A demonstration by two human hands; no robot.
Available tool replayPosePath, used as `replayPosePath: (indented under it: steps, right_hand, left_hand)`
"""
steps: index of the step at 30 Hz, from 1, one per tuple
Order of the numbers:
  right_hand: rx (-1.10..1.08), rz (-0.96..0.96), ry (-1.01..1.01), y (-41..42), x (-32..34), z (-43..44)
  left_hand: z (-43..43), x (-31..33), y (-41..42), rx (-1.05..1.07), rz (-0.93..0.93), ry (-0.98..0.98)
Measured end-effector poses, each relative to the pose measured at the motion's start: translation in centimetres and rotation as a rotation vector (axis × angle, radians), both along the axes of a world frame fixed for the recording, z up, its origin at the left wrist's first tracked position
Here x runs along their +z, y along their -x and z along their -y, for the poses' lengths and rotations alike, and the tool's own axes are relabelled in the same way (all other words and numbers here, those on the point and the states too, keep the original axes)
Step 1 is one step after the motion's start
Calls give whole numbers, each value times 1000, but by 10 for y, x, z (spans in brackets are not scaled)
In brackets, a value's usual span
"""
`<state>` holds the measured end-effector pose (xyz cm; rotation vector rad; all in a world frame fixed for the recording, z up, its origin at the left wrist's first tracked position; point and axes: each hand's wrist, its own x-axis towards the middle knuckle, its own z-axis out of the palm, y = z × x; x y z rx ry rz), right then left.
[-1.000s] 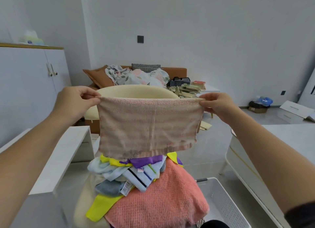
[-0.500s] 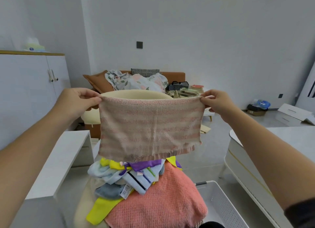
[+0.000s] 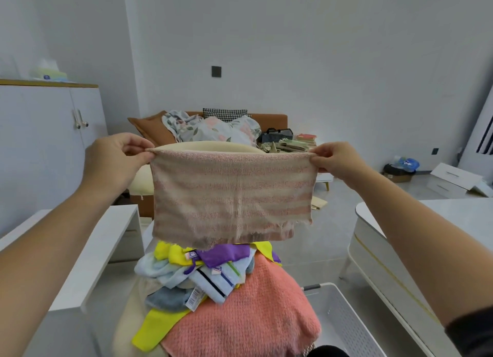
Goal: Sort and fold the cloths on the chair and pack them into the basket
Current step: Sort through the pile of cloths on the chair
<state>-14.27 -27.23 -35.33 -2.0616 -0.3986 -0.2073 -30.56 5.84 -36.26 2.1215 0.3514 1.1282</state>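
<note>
A pink-and-beige striped cloth (image 3: 232, 196) hangs stretched flat in the air, folded double. My left hand (image 3: 117, 159) pinches its top left corner and my right hand (image 3: 336, 159) pinches its top right corner. Below it, a pile of cloths lies on the cream chair (image 3: 128, 319): a coral towel (image 3: 248, 314), yellow cloths (image 3: 154, 327), a purple cloth (image 3: 224, 254), light blue striped cloths (image 3: 213, 279) and a grey one (image 3: 168, 299). The white perforated basket (image 3: 346, 319) stands on the floor at the lower right of the pile.
A white low table (image 3: 432, 223) stands to the right, a white side unit (image 3: 88, 250) to the left. Behind the chair are a brown sofa (image 3: 274, 122) with bedding and books, a white cabinet (image 3: 48, 132) on the left, and boxes on the floor at far right.
The camera view has tilted up slightly, so the cloth and pile sit lower in frame. Both hands keep holding the striped cloth stretched at the same spread.
</note>
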Motion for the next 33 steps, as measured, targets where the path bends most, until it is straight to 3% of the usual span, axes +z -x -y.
replayPosePath:
  steps: [11,19,22,25,29,31,33]
  right_hand:
    - [-52,125,129,0,11,-2]
    - [194,-171,-137,11,20,6]
    - [243,-206,-126,10,23,9]
    - [162,-126,-33,4,21,8]
    - [113,-28,-61,5,20,1]
    - [149,-25,-175,8,18,-4]
    - [158,-22,-293,10,18,-11]
  left_hand:
    - [1,6,6,-46,-32,-64]
    - [0,11,10,6,0,-69]
    - [-6,15,8,12,-20,-58]
    - [-10,18,7,-18,-32,-51]
    - [-14,19,6,-180,-7,164]
    - [-14,19,5,-279,42,319]
    - [-12,19,5,-272,64,349]
